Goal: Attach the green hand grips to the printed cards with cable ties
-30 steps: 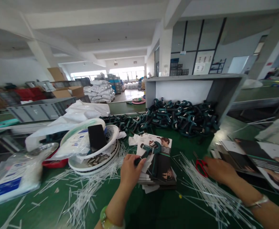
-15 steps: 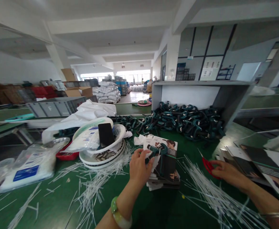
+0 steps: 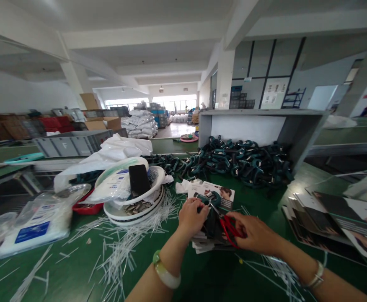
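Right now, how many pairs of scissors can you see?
1: the red-handled scissors in the right hand, tips near the green tool by the left hand. Others could be hidden under things.

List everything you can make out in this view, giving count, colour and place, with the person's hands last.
Single tool: one, teal, on the card stack
Card stack: one, black and white, centre
Scissors: one, red handles, tips at the single tool
Tool heap: uncountable, teal and black, spilling from the bin
Bin: one, grey, behind the card stack
Strips: uncountable, white, both sides of the card stack
Loose cards: several, black and white, right
Bowls: stacked, white, left of centre
Phone: one, black, atop the bowls
Labelled bag: one, clear and blue, left
Crate: one, grey, back left
Sacks: piled, white, background
Table: one, green, foreground
Left hand: one, at the single tool
Right hand: one, holding the scissors
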Tool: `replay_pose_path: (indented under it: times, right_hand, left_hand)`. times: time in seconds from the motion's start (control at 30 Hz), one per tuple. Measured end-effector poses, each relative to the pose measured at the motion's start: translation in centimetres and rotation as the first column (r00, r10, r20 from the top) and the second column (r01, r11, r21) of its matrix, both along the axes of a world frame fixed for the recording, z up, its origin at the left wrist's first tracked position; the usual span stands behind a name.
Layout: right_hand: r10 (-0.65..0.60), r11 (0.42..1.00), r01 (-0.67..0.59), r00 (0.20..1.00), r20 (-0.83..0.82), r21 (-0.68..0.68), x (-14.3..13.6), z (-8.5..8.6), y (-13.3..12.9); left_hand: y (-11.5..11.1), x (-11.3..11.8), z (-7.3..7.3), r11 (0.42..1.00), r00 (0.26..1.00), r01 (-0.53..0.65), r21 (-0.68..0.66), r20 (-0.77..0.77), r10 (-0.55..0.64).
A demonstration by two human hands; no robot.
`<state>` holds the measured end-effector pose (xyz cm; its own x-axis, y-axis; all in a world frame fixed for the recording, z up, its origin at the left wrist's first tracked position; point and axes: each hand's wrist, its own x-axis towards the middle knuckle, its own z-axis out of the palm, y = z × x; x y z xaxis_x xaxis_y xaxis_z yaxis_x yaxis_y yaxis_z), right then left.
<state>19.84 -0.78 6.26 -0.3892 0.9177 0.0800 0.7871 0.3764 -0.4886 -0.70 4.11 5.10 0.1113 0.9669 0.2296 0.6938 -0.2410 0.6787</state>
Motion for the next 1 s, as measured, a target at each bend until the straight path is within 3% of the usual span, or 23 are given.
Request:
replay_pose_path:
  times: [0.13,0.23,0.3,0.37,0.47,0.57,0.7,1.0]
  right_hand:
    - [0.003,0.992,-0.029,0.978,0.207,0.124,-0.3,0.2,0.6]
    - [0.019,0.98,-0.06,0.978,0.207,0.191,0.1,0.3,0.5]
    - [0.061,0.994,-0.066,0.996,0.059,0.087,0.2,0.9,0.3]
    - [0.092,0.987,-0.11,0.984,-0.151,-0.119,0.2,1.9,0.2]
    - [-0.021,0.884,-0.124,0.953,-0.303,-0.451,-0.4,3.3,0.5]
    - [-0.192,0.757,-0.08,0.922,-0.337,-0.649,-0.9,3.7,1.4]
    - [-0.294,0.697,-0.105,0.861,-0.416,-0.709,-0.8,3.1,2.8]
    - [-0.314,0.635,-0.246,0.784,-0.535,-0.732,-0.2,1.4,4.2]
  left_hand:
    - [0.0,0.0,0.0,1.0,1.0,-0.009,-0.002,0.019,0.009]
    - [0.1,0.0,-0.2,1.0,0.999,-0.019,-0.004,0.037,0.019]
    - [0.1,0.0,-0.3,1.0,0.998,-0.023,-0.001,0.054,0.023]
    - [0.2,-0.1,-0.4,1.0,0.997,-0.017,0.001,0.07,0.017]
    - [0.4,-0.2,-0.5,1.0,0.996,-0.016,-0.013,0.086,0.017]
    - [0.4,-0.2,-0.6,1.0,0.995,-0.02,-0.017,0.095,0.021]
    - [0.4,-0.3,-0.6,1.0,0.994,-0.005,-0.006,0.105,0.006]
    - [0.4,-0.5,-0.9,0.999,0.993,0.036,0.029,0.11,-0.039]
